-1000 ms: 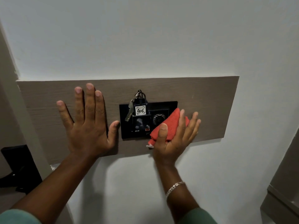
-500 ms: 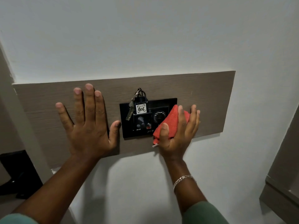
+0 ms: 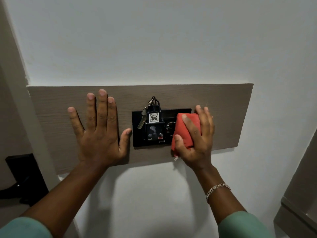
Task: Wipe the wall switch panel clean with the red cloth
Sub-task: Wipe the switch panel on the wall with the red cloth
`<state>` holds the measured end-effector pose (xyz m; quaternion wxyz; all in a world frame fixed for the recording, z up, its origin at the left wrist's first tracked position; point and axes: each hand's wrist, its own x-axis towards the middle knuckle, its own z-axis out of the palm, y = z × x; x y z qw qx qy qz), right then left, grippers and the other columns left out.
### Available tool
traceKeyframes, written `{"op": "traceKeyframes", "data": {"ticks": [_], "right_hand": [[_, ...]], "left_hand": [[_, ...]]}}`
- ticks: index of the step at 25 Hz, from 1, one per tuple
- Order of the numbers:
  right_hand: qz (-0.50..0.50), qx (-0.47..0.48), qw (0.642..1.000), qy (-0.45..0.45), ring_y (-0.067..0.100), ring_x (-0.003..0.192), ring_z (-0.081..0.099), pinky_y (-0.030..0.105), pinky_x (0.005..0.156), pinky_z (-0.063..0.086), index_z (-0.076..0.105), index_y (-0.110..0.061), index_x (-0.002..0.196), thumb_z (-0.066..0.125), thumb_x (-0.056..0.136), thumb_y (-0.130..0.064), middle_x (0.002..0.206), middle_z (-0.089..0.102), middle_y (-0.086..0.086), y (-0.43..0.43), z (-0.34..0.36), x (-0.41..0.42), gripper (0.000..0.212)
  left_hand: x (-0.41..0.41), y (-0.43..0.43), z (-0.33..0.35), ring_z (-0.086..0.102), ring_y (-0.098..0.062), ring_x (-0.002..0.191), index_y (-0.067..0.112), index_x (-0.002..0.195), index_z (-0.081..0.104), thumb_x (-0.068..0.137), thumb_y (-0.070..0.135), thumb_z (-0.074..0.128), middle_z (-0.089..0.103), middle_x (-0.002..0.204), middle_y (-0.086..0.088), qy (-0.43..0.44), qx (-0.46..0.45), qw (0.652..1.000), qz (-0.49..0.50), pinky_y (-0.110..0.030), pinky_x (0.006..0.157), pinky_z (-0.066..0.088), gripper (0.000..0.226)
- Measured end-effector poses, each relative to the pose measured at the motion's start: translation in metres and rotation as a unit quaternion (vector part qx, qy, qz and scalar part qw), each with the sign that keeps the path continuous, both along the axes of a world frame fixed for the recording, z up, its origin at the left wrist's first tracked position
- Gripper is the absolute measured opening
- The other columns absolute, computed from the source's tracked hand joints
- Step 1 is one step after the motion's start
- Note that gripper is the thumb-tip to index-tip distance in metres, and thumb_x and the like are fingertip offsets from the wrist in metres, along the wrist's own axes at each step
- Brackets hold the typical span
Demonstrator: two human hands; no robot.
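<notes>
A black wall switch panel (image 3: 139,136) is set in a wood-grain backing board (image 3: 228,107) on the white wall. A key (image 3: 141,122) and a tag marked 406 (image 3: 153,118) hang from a holder in the panel's middle. Beside them is a round dial (image 3: 169,127), partly covered. My right hand (image 3: 199,136) presses a folded red cloth (image 3: 184,133) against the panel's right end, thumb and fingers wrapped around it. My left hand (image 3: 99,133) lies flat on the board left of the panel, fingers spread, thumb tip touching the panel's left edge.
A dark door handle plate (image 3: 25,176) sits at the lower left beyond a door frame (image 3: 15,83). A grey cabinet edge (image 3: 298,203) stands at the lower right. White wall surrounds the board.
My right hand has slid the red cloth up along the panel's right end and turned it more upright. The left hand has stayed flat on the board.
</notes>
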<state>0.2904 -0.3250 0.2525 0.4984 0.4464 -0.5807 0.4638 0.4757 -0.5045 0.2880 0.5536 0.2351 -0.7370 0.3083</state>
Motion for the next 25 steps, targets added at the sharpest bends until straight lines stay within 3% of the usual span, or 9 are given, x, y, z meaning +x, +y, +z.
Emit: {"op": "traceKeyframes", "data": {"ticks": [3,5,7,11,13,17,20,22,25], "right_hand": [[0.071,-0.126,0.982,-0.121,0.039,0.142,0.039,0.063,0.11,0.038,0.057,-0.013,0.132,0.056,0.09,-0.029,0.146,0.047,0.021,-0.001,0.007,0.01,0.045],[0.138,-0.168,0.968,-0.125,0.037,0.141,0.042,0.058,0.111,0.041,0.053,-0.016,0.138,0.054,0.094,-0.033,0.146,0.047,0.02,-0.013,0.017,0.031,0.047],[0.163,-0.128,0.976,-0.062,0.038,0.142,0.041,0.057,0.114,0.039,0.051,-0.021,0.141,0.052,0.096,-0.039,0.147,0.046,0.02,-0.03,0.025,0.054,0.049],[0.014,0.005,0.998,0.062,0.041,0.142,0.039,0.069,0.115,0.028,0.055,-0.022,0.133,0.058,0.089,-0.043,0.147,0.047,0.021,-0.047,0.008,0.07,0.049],[-0.002,-0.012,0.999,0.038,0.041,0.143,0.037,0.073,0.114,0.027,0.053,-0.023,0.131,0.058,0.085,-0.045,0.146,0.044,0.022,-0.045,0.001,0.065,0.051],[0.029,-0.091,0.991,-0.097,0.036,0.151,0.028,0.069,0.116,0.023,0.052,-0.025,0.137,0.048,0.094,-0.054,0.155,0.04,0.018,-0.059,0.016,0.08,0.052],[-0.017,-0.02,1.0,0.014,0.042,0.146,0.032,0.07,0.117,0.023,0.05,-0.024,0.136,0.052,0.091,-0.054,0.152,0.037,0.021,-0.053,0.007,0.069,0.055],[-0.018,-0.002,1.0,0.025,0.043,0.146,0.032,0.072,0.116,0.022,0.049,-0.022,0.136,0.052,0.09,-0.056,0.152,0.039,0.024,-0.042,0.0,0.055,0.057],[0.007,-0.063,0.993,-0.104,0.035,0.153,0.023,0.066,0.12,0.018,0.047,-0.026,0.142,0.043,0.094,-0.061,0.159,0.033,0.018,-0.051,0.011,0.064,0.06]], "left_hand": [[0.0,0.0,-0.001,0.006,-0.036,0.152,0.003,0.155,0.012,0.093,0.053,0.032,0.01,0.164,-0.017,0.004,0.0,1.0,0.002,-0.063,0.118,-0.003,0.083],[0.0,0.0,-0.001,0.003,-0.034,0.153,0.003,0.155,0.011,0.093,0.053,0.033,0.009,0.164,-0.016,0.004,0.004,1.0,0.001,-0.063,0.118,-0.003,0.083],[0.0,0.0,0.0,-0.002,-0.032,0.153,0.003,0.155,0.011,0.093,0.053,0.033,0.004,0.165,-0.014,0.002,0.004,1.0,-0.002,-0.063,0.118,-0.003,0.083],[0.001,-0.002,-0.001,-0.002,-0.031,0.153,0.003,0.155,0.012,0.093,0.053,0.034,0.002,0.165,-0.012,0.002,0.0,1.0,-0.004,-0.064,0.119,-0.002,0.083],[0.0,-0.002,-0.001,0.002,-0.033,0.153,0.004,0.155,0.013,0.092,0.054,0.036,0.005,0.165,-0.012,0.007,-0.004,1.0,0.0,-0.063,0.119,-0.002,0.084],[0.0,-0.002,0.0,0.009,-0.036,0.151,0.004,0.155,0.014,0.093,0.054,0.037,0.016,0.164,-0.016,0.007,-0.001,1.0,-0.004,-0.064,0.119,0.0,0.084],[0.0,-0.001,0.0,0.009,-0.036,0.151,0.004,0.155,0.014,0.093,0.054,0.036,0.015,0.163,-0.016,0.005,0.002,1.0,-0.007,-0.064,0.118,0.0,0.083],[0.0,-0.001,-0.001,0.007,-0.035,0.152,0.004,0.155,0.013,0.093,0.055,0.036,0.014,0.163,-0.016,0.003,0.005,1.0,-0.004,-0.064,0.118,0.0,0.084],[0.0,-0.002,0.0,0.0,-0.031,0.153,0.004,0.156,0.012,0.093,0.055,0.035,0.011,0.164,-0.015,0.001,0.009,1.0,-0.002,-0.063,0.119,-0.002,0.084]]}}
